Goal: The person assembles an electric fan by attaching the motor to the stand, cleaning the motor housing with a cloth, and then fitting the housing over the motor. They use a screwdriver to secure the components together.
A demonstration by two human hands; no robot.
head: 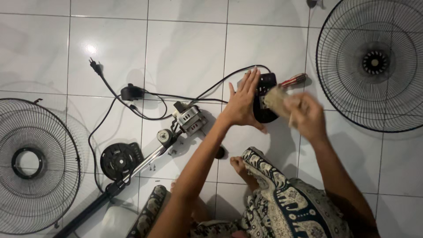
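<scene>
The left hand (242,103) lies spread flat on a black plastic fan housing (265,99) on the floor left of the wire fan guard (374,61), likely light, rigid and edge-grippable, while the blurred right hand (306,115) pinches a rag (277,102).

Bare white floor tiles (185,48) lie open above the hands. A black cord (110,94) and the fan motor (191,118) block the left. A wire fan guard (374,64) blocks the right, another wire guard (33,165) the far left.
</scene>
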